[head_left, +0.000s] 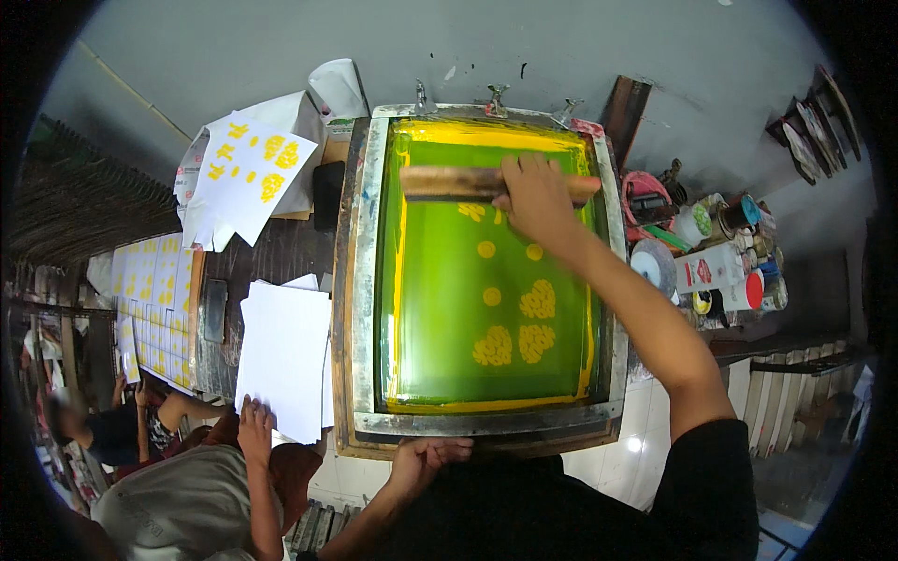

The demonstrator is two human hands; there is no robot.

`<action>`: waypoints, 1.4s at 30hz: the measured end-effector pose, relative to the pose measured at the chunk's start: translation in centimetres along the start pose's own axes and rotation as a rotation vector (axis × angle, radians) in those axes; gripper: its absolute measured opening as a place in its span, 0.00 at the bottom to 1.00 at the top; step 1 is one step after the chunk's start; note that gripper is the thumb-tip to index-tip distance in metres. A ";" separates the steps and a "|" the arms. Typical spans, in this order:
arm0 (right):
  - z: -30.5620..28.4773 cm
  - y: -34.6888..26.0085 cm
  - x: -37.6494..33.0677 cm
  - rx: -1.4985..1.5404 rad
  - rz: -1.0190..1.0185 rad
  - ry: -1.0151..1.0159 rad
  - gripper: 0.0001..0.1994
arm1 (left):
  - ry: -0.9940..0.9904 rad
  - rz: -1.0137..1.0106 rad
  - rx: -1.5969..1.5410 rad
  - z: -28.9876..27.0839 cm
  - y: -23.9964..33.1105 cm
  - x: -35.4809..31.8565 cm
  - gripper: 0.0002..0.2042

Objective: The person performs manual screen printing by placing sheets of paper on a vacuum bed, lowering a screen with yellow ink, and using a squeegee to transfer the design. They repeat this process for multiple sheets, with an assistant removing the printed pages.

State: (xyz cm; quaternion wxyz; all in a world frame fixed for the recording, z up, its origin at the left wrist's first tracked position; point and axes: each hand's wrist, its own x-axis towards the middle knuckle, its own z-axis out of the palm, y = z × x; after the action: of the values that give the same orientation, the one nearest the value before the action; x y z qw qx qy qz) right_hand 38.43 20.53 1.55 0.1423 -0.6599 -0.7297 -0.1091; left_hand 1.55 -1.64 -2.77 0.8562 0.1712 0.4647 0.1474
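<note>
Wooden squeegee (pixel 486 183), stiff and likely ink-slick, sits at the screen frame's (pixel 360 280) far end, right hand (pixel 535 201) closed over its handle; left hand (pixel 421 460) clasps the near rail.

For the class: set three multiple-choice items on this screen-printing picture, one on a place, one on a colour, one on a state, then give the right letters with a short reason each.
1. Where does the squeegee lie on the screen?
A. at the far end
B. at the near edge
C. off the frame

2. What colour are the printed shapes on the sheet left of the frame?
A. red
B. yellow
C. blue

3. What is the left hand doing?
A. lifting a jar
B. hanging free
C. gripping the near edge of the frame

Answers:
1 A, the right hand holds it near the clamps at the far end.
2 B, the shapes show yellow on white paper.
3 C, its fingers curl over the frame's near rail.
</note>
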 end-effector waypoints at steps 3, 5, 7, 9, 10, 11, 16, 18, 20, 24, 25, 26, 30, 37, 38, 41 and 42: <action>1.7 2.6 3.6 -0.022 0.010 0.000 0.24 | 0.076 -0.032 0.000 0.7 0.5 -0.4 0.11; 2.2 4.0 5.3 -0.010 0.015 -0.042 0.24 | 0.093 -0.013 0.028 1.0 0.6 -0.5 0.12; 2.2 5.2 6.6 0.015 0.020 -0.156 0.23 | 0.078 -0.022 -0.061 1.1 0.6 -0.4 0.11; 2.1 6.2 7.5 0.111 0.059 -0.201 0.20 | 0.072 -0.025 -0.102 1.0 0.4 -0.2 0.11; 2.1 6.5 7.7 0.156 0.085 -0.252 0.19 | 0.078 -0.023 -0.099 0.9 0.2 -0.1 0.11; 2.1 6.7 7.8 0.129 0.071 -0.173 0.18 | 0.061 -0.007 -0.115 0.7 0.1 0.0 0.11; 3.6 6.4 7.4 -0.082 0.011 0.127 0.16 | -0.125 0.096 -0.144 -0.3 -0.4 0.1 0.18; 4.0 6.2 7.3 -0.105 0.009 0.145 0.16 | -0.111 0.104 -0.141 -0.3 -0.5 0.0 0.18; 3.9 6.2 7.3 -0.087 0.022 0.098 0.16 | -0.067 0.106 -0.130 -0.3 -0.6 -0.1 0.18; 2.1 6.1 7.2 -0.011 0.093 -0.130 0.17 | -0.079 0.112 -0.137 -0.3 -0.7 -0.1 0.18; 1.6 5.9 6.9 -0.010 0.107 -0.167 0.17 | -0.106 0.115 -0.167 -0.4 -0.7 0.0 0.17; 1.1 5.6 6.5 0.016 0.121 -0.215 0.18 | -0.109 0.113 -0.190 -0.5 -0.8 0.0 0.17; -0.6 2.7 2.5 0.124 0.144 -0.320 0.20 | -0.149 0.105 -0.181 -1.0 -0.9 0.5 0.17; -6.1 -7.2 -10.9 0.158 0.063 -0.209 0.14 | -0.223 0.124 -0.180 -1.5 -1.1 1.1 0.16; -7.0 -8.8 -13.1 0.151 0.046 -0.185 0.14 | -0.260 0.121 -0.197 -1.7 -1.1 1.1 0.15; -9.1 -13.1 -19.1 0.196 0.037 -0.121 0.12 | -0.260 0.102 -0.240 -1.9 -1.1 1.5 0.16; -9.6 -14.1 -20.2 0.183 0.054 -0.116 0.12 | -0.262 0.096 -0.236 -1.9 -1.1 1.5 0.16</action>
State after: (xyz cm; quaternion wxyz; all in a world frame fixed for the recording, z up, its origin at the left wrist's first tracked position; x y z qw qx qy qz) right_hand 26.77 -3.13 3.80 0.1621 -0.6687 -0.7256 0.0003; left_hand 0.83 -1.72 -5.27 0.9154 0.1091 0.3201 0.2182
